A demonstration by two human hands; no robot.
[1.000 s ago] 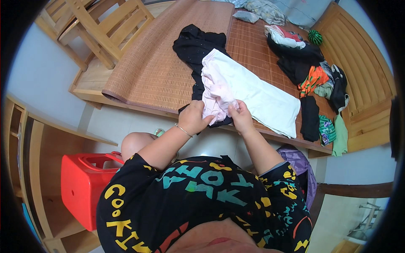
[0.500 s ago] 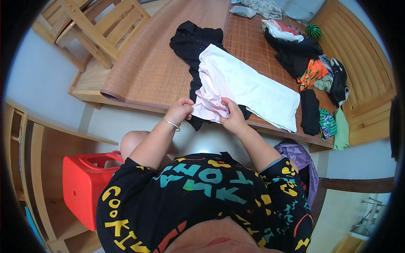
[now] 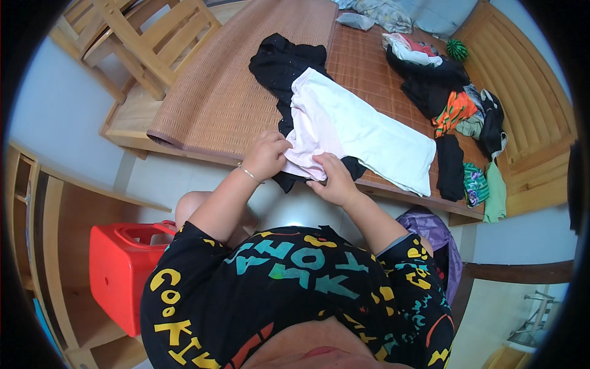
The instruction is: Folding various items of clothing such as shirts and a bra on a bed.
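A pale pink and white garment (image 3: 375, 135) lies spread over a black garment (image 3: 279, 58) at the near edge of the bed; its exact kind cannot be told. My left hand (image 3: 265, 155), with a bangle at the wrist, pinches the pink part on its left side. On the near edge of the pink fabric, my right hand (image 3: 335, 179) has its fingers on top and its thumb lower, with cloth between them. The pink part is creased between my hands, while the white part lies flat to the right. Some black cloth hangs below the bed's edge.
A brown woven mat (image 3: 215, 80) covers the bed. Mixed clothes (image 3: 455, 114) are heaped at the right by a wooden headboard (image 3: 522, 92). A red plastic stool (image 3: 123, 277) stands at my left, a purple bag (image 3: 452, 246) at my right, wooden chairs (image 3: 166, 43) far left.
My left hand has shifted up and right over the pink fabric. The right hand has regripped slightly lower on its near edge, and the raised pink cloth now lies flatter.
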